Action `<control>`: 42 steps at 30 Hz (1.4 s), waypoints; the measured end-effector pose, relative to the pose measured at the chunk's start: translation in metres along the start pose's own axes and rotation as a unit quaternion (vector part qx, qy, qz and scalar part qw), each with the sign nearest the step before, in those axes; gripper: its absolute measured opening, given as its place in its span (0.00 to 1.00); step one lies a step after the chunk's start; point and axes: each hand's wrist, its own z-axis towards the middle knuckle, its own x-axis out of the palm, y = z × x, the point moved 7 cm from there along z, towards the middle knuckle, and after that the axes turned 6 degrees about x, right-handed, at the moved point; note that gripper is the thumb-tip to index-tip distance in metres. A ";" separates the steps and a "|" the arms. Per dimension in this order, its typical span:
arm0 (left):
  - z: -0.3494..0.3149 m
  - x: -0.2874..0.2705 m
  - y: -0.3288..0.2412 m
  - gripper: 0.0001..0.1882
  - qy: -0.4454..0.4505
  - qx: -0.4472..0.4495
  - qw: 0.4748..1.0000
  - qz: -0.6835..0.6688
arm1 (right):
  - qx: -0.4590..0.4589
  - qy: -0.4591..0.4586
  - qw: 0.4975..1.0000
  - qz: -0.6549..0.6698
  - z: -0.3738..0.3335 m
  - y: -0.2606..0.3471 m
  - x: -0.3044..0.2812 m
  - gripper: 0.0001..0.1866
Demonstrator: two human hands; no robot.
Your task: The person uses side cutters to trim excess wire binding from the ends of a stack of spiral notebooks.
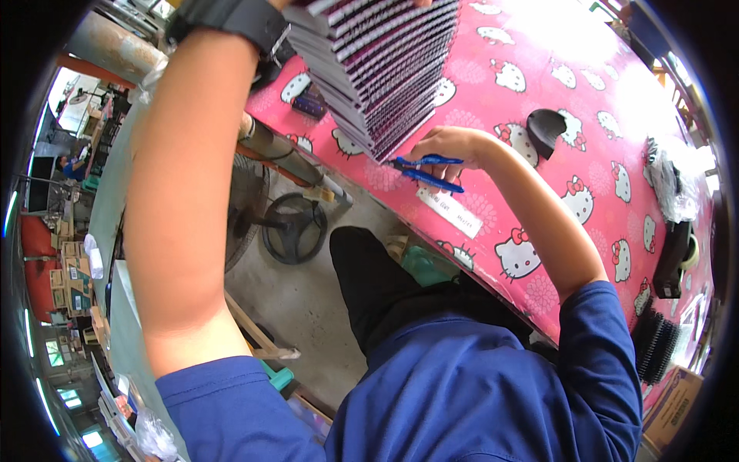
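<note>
A tall stack of spiral-bound notebooks [385, 73] stands at the table's near edge, coil bindings facing right and towards me. My left arm, with a black wristwatch on it, reaches up to the stack's top. Of my left hand [422, 2] little shows beyond a fingertip at the upper picture edge, and its grip is hidden. Low by the stack's bottom corner, my right hand [454, 145] is closed on blue-handled pliers [431, 175]. Their jaws point left at the lowest bindings; whether they touch cannot be made out. A white paper label [450, 212] lies just below them.
A pink cartoon-cat cloth [573, 165] covers the table. On it are a curved black piece [546, 132], a small dark box [309, 102], a black tape dispenser [676, 262], clear plastic [673, 173] and black coils [654, 346]. A fan [250, 208] stands on the floor at left.
</note>
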 end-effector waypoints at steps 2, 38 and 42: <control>-0.005 0.002 0.000 0.69 0.015 -0.036 0.999 0.010 | -0.040 -0.059 0.985 -0.154 -0.003 0.012 0.009 0.18; -0.016 0.200 0.224 0.22 0.094 -0.122 0.711 -0.687 | -0.219 -0.143 0.790 0.555 -0.001 0.014 0.022 0.44; -0.010 0.205 0.217 0.18 0.218 -0.028 0.679 -0.700 | -0.217 -0.154 0.789 0.553 -0.007 0.016 0.018 0.47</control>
